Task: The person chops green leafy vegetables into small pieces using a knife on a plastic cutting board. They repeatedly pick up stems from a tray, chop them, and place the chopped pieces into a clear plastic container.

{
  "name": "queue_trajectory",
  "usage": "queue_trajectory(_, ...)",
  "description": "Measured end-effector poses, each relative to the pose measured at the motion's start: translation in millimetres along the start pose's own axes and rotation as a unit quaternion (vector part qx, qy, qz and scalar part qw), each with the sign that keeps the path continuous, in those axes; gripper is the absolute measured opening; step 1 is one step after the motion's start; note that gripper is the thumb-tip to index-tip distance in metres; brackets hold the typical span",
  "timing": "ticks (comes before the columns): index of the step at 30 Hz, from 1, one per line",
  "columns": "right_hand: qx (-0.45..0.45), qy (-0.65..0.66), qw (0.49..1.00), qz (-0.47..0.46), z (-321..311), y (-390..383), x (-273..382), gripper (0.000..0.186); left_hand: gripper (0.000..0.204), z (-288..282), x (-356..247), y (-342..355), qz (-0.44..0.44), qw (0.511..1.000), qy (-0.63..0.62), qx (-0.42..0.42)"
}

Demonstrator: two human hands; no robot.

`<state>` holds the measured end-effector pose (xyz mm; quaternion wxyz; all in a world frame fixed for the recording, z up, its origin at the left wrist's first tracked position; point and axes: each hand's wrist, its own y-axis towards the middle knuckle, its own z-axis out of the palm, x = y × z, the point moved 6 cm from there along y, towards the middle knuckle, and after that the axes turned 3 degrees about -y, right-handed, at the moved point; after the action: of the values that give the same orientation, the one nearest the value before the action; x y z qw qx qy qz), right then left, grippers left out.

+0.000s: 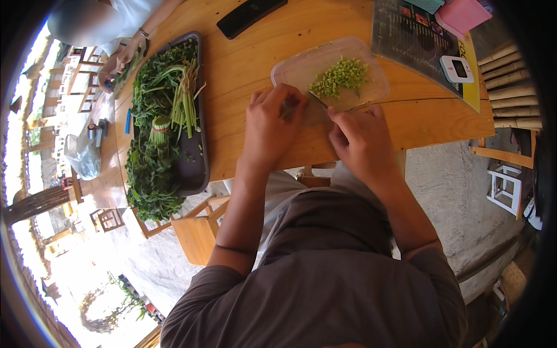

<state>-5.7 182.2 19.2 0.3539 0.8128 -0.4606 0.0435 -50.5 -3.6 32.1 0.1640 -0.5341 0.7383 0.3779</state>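
A shallow clear plastic container (282,68) lies in front of me, with a heap of chopped green stems (339,76) in it. At its near edge my right hand (364,139) is closed round a knife (318,100), whose thin dark blade points left toward the stems. Just left of the blade, my left hand (272,119) hovers at the container's near left corner with fingers curled and pinched. What those fingers hold is mostly hidden. Farther left, a dark grey tray (194,168) carries bundles of leafy greens (154,168) and pale green stalks (184,107).
A black phone-like object (249,16) lies at the table's far side. To the right are a printed sheet (418,49), a small white device with a dark screen (457,69) and a pink holder (462,17). Another person's hand (125,57) works beyond the tray. A plastic bag (84,155) sits far left.
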Motion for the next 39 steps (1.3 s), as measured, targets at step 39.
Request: queue_trajectory(39, 0.022, -0.013, 1.0, 0.001, 1.3, 3.0, 1.8, 0.036, 0.015, 0.4, -2.0, -0.3, 0.006, 1.0, -0.005, -0.007)
